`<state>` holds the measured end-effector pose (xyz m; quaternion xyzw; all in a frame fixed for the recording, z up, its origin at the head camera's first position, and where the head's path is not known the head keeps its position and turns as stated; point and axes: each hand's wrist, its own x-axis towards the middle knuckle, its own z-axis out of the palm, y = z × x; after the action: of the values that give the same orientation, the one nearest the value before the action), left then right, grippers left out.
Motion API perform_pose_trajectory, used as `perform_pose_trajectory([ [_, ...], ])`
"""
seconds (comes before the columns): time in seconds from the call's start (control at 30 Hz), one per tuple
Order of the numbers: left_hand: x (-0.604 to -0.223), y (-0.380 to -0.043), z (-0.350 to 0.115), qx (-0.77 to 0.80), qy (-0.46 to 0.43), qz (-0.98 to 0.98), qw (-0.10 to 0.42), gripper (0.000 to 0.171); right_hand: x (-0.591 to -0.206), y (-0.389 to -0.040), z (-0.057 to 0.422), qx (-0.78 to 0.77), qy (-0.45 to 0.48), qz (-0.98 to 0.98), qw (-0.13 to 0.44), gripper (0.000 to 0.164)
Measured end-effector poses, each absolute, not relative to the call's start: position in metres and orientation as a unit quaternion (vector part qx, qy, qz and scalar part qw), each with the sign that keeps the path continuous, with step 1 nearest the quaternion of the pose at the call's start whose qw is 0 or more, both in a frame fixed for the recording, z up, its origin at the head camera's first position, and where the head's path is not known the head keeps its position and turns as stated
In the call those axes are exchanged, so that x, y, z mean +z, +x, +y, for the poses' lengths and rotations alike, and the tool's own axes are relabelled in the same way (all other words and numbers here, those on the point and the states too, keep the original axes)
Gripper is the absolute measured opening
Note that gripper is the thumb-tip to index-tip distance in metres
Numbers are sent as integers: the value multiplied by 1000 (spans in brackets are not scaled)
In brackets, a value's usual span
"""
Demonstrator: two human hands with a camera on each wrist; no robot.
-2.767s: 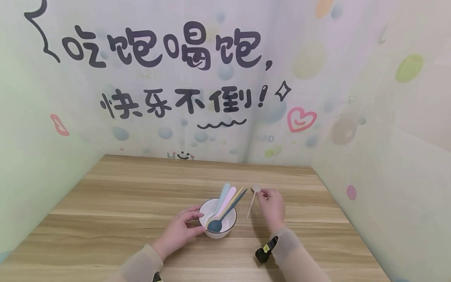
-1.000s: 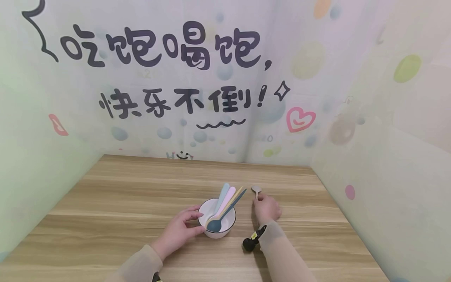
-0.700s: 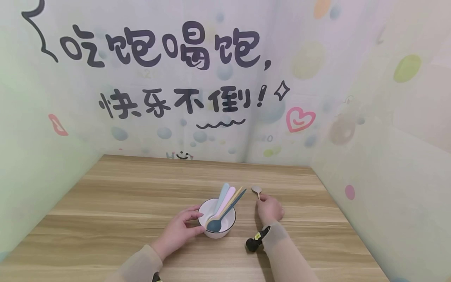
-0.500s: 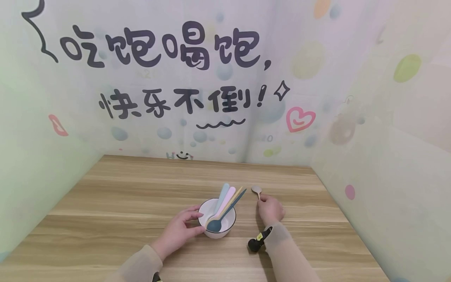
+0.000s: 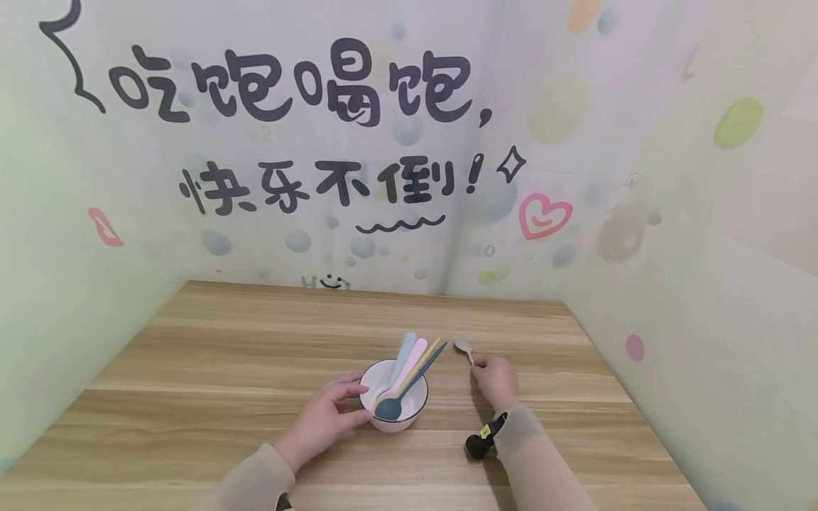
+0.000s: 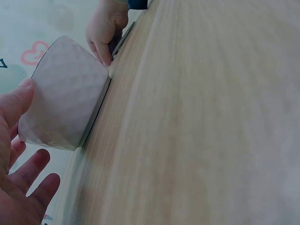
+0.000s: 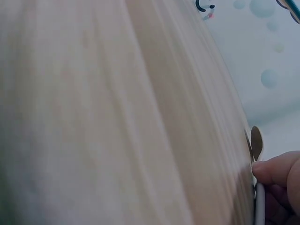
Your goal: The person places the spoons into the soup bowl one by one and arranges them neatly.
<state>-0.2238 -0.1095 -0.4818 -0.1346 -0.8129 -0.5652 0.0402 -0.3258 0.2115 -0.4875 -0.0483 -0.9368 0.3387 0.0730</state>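
Observation:
My left hand (image 5: 322,419) holds the left side of a white bowl (image 5: 393,426) with a dark rim, thumb at its near side and index finger at the rim. In the left wrist view, the thumb touches the bowl's faceted wall (image 6: 70,93), and other fingers spread below it. A dark teal spoon (image 5: 388,409) leans in the bowl beside pink (image 5: 414,355), light blue (image 5: 404,351) and yellow (image 5: 431,351) handles. To the right, my right hand (image 5: 498,382) pinches a beige spoon (image 5: 463,345) by its handle, low over the table; the hand hides most of the handle.
The wood-grain table (image 5: 211,369) meets a printed back wall (image 5: 287,248) and side walls at left and right. Dark wrist cameras (image 5: 479,445) sit at the sleeve cuffs.
My right hand has gone from the beige spoon's head end down to its handle, then slightly right. The spoon has turned, its head now pointing up-left. Left hand and bowl stay put.

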Motion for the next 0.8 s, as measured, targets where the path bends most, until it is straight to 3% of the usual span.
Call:
perform_pose_trajectory([
  [0.33,-482,-224,-110,-565,-137,-813,40,36,-484,-331,228,287,-18,-954,83,15],
  [0.8,-482,-224,-109,-568,-136,-811,39,36,-488,-330,249,350,-64,-931,81,16],
])
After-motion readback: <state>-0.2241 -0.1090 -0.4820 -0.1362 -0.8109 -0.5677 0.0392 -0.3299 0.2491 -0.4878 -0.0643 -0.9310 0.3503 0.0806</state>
